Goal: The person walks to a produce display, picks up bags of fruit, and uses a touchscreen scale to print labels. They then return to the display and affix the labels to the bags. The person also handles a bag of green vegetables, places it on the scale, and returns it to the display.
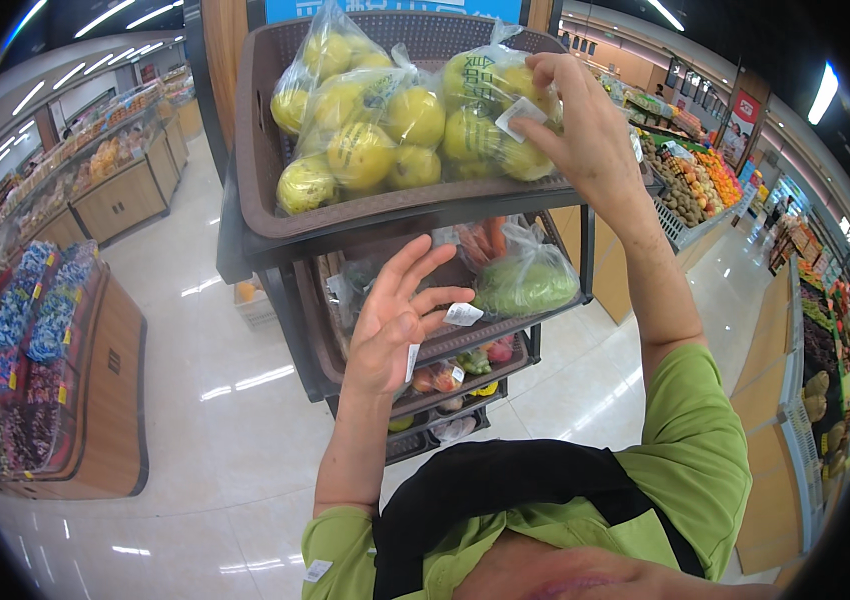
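Note:
My right hand is at the right side of a brown plastic basket, its thumb on a white label and its fingertips against a clear plastic bag of yellow-green apples or pears. More bags of the same fruit fill the basket's middle and left. Lower and to the left, my left hand is raised with fingers spread, in front of the second tier. One white label clings at its fingertips, another at the edge of the palm near the wrist.
Below, the dark tiered rack holds a basket with a bagged green vegetable and bagged carrots, then lower baskets of bagged produce. A wooden candy display stands left. Produce stands line the right.

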`<control>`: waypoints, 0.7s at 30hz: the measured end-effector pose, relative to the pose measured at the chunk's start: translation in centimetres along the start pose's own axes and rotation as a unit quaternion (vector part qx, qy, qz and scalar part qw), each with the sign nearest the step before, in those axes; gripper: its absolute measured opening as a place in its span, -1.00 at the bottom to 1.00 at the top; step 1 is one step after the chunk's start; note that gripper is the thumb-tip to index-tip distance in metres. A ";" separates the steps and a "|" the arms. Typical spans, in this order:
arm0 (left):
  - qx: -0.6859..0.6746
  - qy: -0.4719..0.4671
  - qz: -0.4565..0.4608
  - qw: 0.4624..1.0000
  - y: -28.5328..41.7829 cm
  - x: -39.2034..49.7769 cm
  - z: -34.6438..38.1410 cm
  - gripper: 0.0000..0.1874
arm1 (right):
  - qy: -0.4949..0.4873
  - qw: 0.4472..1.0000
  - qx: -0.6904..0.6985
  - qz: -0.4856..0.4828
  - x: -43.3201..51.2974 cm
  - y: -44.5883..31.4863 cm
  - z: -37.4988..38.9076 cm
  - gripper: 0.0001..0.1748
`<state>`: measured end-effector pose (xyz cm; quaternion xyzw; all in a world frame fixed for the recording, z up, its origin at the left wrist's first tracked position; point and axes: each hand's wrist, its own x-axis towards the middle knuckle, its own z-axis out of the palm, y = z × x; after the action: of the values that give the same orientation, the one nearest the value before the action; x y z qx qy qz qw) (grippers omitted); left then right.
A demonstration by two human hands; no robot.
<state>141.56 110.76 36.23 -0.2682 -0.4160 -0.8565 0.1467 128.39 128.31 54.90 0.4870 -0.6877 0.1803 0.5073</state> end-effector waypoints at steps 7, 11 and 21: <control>-0.027 0.004 -0.010 1.000 -0.1 0.0 -0.2 -0.03 | 0.019 0.999 0.040 0.026 0.0 1.4 0.5 -0.64; -0.024 0.010 -0.016 1.000 -0.3 0.0 -0.4 -0.03 | 0.018 0.954 0.253 0.160 1.2 4.2 0.8 -0.65; 0.013 0.039 -0.016 0.999 -1.4 0.2 -0.4 -0.03 | -0.286 0.920 0.199 0.177 8.1 7.9 4.1 -0.48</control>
<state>140.64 111.33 35.26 -0.2260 -0.4256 -0.8629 0.1521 119.46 124.95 62.23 0.4795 -0.8282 0.2533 0.1413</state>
